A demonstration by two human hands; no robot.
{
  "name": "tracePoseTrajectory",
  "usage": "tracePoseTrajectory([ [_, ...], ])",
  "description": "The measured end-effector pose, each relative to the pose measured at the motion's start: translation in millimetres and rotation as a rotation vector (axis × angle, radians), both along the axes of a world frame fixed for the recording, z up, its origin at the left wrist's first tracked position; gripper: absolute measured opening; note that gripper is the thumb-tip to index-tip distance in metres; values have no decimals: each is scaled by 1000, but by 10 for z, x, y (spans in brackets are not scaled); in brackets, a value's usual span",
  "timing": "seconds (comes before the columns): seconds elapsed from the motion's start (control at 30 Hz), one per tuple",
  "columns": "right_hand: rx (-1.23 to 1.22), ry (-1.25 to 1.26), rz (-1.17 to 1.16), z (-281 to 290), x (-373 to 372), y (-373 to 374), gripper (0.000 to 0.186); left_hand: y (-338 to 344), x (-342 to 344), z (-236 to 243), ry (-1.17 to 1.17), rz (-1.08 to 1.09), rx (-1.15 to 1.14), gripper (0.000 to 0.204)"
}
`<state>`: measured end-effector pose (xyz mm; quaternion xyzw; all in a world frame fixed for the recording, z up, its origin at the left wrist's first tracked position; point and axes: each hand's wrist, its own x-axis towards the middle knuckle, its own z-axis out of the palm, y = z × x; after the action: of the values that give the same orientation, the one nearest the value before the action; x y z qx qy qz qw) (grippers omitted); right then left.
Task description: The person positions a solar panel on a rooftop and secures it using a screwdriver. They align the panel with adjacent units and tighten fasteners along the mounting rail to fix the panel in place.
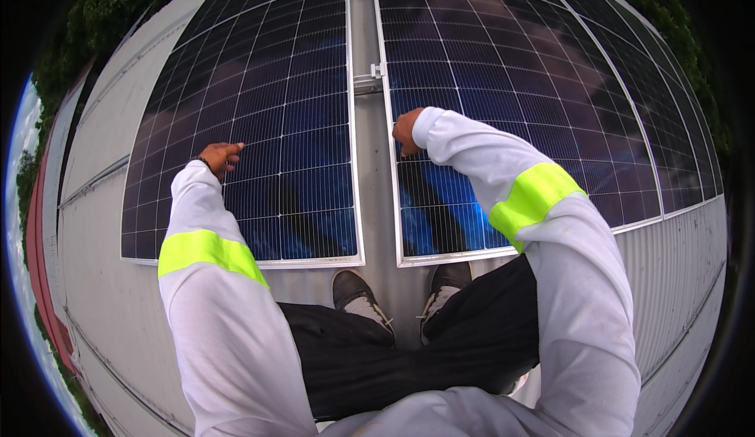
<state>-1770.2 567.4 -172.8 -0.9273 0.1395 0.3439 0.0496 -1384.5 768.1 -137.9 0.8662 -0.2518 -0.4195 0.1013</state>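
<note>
Two dark solar panels with pale grid lines lie in front of me, side by side with a narrow gap between their silver frames. Over the left solar panel (314, 162) is my left hand (222, 156), its fingers stretched toward the right and nothing held; whether it touches the glass I cannot tell. At the gap-side edge of the right solar panel (511, 107) my right hand (406, 132) is closed, fingers curled downward. What it holds, if anything, is hidden. A small metal clamp (375, 71) sits in the gap, farther away than my right hand.
Ribbed metal roofing (668, 280) lies under and around the panels. A metal rail (366, 87) crosses the gap. More panels (676, 123) continue at the right. My shoes (358, 291) stand close to the panels' near edges. Trees and a red roof edge (39, 256) border the scene.
</note>
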Motion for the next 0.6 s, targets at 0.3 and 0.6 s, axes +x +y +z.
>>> tracePoseTrajectory([
  [0.3, 5, 6, 7, 15, 4, 14, 44, 5, 22, 6, 0, -20, 9, 75],
  [0.6, 2, 47, 0, 30, 31, 22, 42, 11, -9, 20, -17, -14, 0, 72],
])
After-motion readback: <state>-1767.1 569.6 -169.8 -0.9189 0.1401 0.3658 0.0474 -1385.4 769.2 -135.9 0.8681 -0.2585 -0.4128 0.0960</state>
